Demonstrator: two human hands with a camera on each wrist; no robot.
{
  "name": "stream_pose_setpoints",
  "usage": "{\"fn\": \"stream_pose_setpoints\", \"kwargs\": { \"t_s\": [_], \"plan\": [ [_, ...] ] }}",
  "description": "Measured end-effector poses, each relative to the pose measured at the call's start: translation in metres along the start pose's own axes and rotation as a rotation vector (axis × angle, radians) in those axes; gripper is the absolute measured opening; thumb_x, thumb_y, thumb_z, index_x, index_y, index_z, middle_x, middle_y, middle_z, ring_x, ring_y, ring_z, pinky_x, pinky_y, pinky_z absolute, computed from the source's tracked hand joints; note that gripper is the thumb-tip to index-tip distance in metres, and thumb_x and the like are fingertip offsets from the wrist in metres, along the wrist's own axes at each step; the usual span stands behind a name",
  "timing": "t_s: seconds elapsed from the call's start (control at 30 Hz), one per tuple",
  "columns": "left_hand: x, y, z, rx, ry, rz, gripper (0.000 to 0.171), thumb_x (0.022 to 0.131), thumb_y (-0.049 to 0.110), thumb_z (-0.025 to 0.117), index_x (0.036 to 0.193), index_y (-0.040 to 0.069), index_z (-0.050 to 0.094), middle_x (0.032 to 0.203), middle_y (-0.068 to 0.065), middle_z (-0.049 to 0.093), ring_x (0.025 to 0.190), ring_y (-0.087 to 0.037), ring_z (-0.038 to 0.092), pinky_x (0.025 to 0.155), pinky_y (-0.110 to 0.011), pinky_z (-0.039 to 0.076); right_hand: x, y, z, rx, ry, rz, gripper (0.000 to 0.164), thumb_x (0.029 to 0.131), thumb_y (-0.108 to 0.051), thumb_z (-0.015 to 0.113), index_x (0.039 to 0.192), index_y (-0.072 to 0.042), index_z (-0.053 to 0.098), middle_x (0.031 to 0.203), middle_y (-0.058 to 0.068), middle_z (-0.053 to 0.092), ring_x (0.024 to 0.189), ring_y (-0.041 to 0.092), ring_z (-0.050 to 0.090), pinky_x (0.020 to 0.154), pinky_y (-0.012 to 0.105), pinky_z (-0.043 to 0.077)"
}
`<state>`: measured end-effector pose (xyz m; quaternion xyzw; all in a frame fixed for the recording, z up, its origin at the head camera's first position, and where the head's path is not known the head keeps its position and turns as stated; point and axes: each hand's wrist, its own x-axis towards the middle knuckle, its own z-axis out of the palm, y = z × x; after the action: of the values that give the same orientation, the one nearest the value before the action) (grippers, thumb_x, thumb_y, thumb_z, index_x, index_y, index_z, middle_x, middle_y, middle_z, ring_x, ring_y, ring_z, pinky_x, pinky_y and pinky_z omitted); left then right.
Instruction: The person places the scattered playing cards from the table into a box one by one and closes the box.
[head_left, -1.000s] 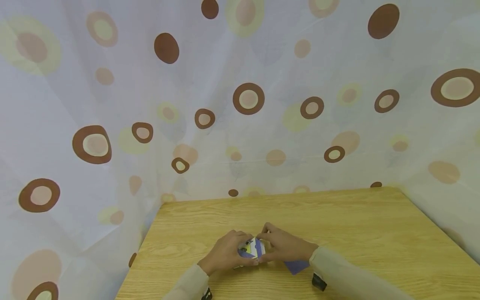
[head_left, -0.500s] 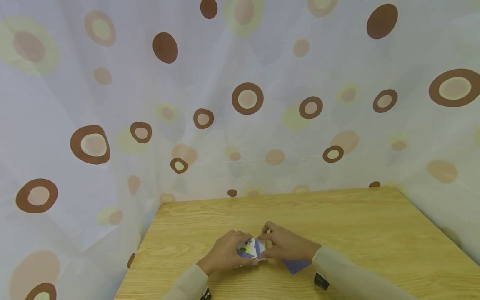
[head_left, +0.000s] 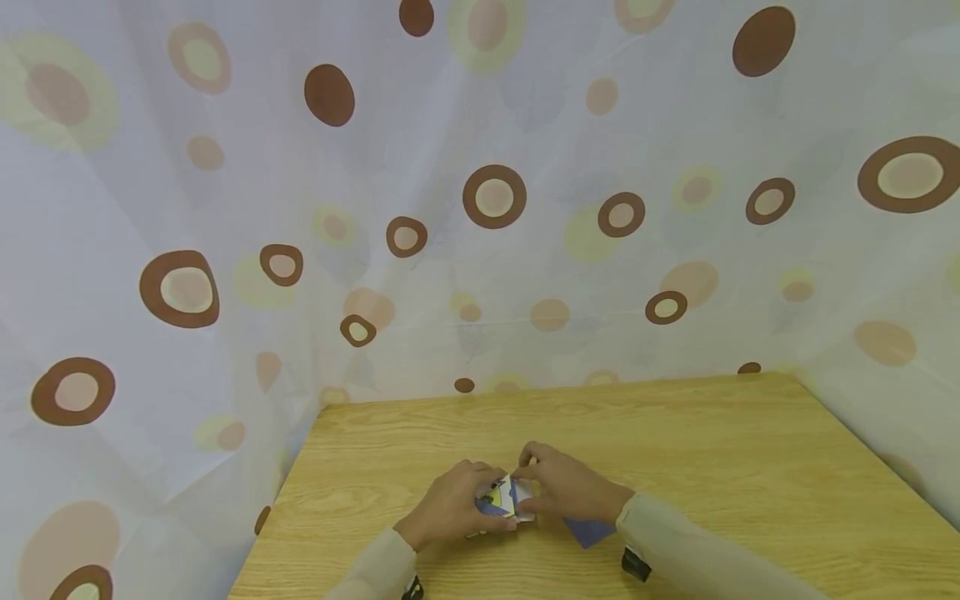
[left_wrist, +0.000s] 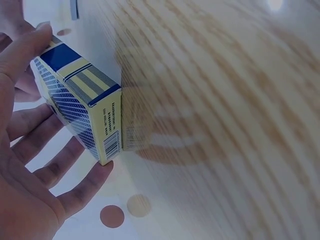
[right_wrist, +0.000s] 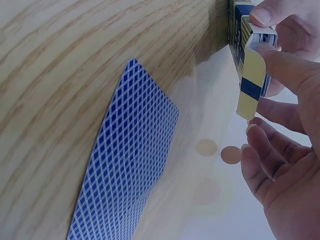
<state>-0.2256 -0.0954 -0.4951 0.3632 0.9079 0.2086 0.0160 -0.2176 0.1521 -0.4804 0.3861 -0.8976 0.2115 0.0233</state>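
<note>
A blue, white and yellow playing card box (left_wrist: 95,107) stands on its edge near the middle of the table. My left hand (head_left: 450,504) grips it from the left, thumb on the near side and fingers round the far side. Its right end has an open flap (right_wrist: 252,80), and the edges of a deck show inside in the right wrist view. At that end my right hand (head_left: 570,487) has its thumb at the opening and a finger by the flap, the others loosely curled. A blue-patterned playing card (right_wrist: 132,150) lies face down under the right wrist.
The wood-grain table (head_left: 675,442) is bounded by a white curtain (head_left: 555,258) with brown and yellow circles behind and at both sides. Small black devices (head_left: 636,563) sit under the sleeves at the wrists.
The right fingers have shifted slightly at the box's right end, and more of the pale open end shows there now. The left hand and the box stay nearly in place.
</note>
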Motion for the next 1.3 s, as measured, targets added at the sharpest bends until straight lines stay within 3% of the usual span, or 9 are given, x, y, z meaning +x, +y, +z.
{"fn": "stream_pose_setpoints", "kwargs": {
  "t_s": [0.13,0.33,0.47,0.77,1.0,1.2,1.3],
  "plan": [
    [0.000,-0.001,0.000,-0.004,0.002,0.000,0.080,0.082,0.065,0.077,0.141,0.013,0.063,0.134,0.001,0.065,0.101,-0.007,0.053,0.076,-0.023,0.046,-0.002,0.003,-0.001,0.014,0.021,0.021,0.051,0.095,-0.044,0.074,0.130,-0.007,0.069,0.117,-0.001,0.056,0.100,0.012,0.056,0.086,0.031,0.053],
    [0.001,-0.001,0.000,0.011,0.007,0.010,0.080,0.083,0.065,0.076,0.142,0.012,0.063,0.136,0.000,0.065,0.113,-0.014,0.057,0.089,-0.033,0.051,-0.008,0.015,-0.006,0.075,0.052,0.031,0.050,0.101,-0.045,0.064,0.134,-0.008,0.065,0.115,0.004,0.059,0.093,0.019,0.057,0.080,0.031,0.051],
    [0.001,0.000,-0.001,0.025,0.006,0.002,0.081,0.083,0.065,0.076,0.142,0.012,0.063,0.136,0.000,0.064,0.113,-0.014,0.057,0.088,-0.032,0.051,-0.016,0.023,-0.012,0.072,0.044,0.039,0.048,0.102,-0.043,0.063,0.134,-0.007,0.065,0.115,0.003,0.060,0.096,0.020,0.056,0.081,0.032,0.049],
    [-0.001,0.002,0.001,0.032,0.004,-0.019,0.081,0.082,0.066,0.076,0.142,0.013,0.063,0.137,0.000,0.064,0.116,-0.017,0.058,0.094,-0.038,0.051,-0.042,0.041,-0.022,0.130,-0.030,0.106,0.056,0.092,-0.045,0.077,0.133,-0.008,0.066,0.118,0.003,0.059,0.104,0.024,0.053,0.085,0.036,0.048],
    [-0.001,0.001,0.001,0.041,0.020,0.003,0.082,0.082,0.066,0.076,0.141,0.011,0.063,0.137,0.000,0.064,0.114,-0.014,0.057,0.093,-0.034,0.051,-0.063,0.049,-0.028,0.129,-0.073,0.102,0.069,0.082,-0.049,0.082,0.135,-0.008,0.064,0.117,0.002,0.058,0.103,0.022,0.051,0.083,0.033,0.048],
    [-0.001,0.001,0.000,0.027,0.015,0.008,0.081,0.084,0.065,0.076,0.142,0.010,0.062,0.137,0.000,0.064,0.111,-0.013,0.057,0.090,-0.031,0.050,-0.077,0.052,-0.030,0.103,-0.075,0.080,0.073,0.078,-0.049,0.084,0.134,-0.007,0.063,0.116,0.002,0.057,0.103,0.022,0.050,0.085,0.034,0.048],
    [-0.001,0.001,0.001,0.027,0.014,0.010,0.081,0.084,0.065,0.075,0.142,0.011,0.062,0.137,0.000,0.064,0.111,-0.013,0.057,0.090,-0.031,0.050,-0.082,0.054,-0.030,0.116,-0.091,0.110,0.073,0.079,-0.048,0.085,0.136,-0.008,0.063,0.117,0.001,0.056,0.103,0.020,0.048,0.085,0.034,0.046]
  ]
}}
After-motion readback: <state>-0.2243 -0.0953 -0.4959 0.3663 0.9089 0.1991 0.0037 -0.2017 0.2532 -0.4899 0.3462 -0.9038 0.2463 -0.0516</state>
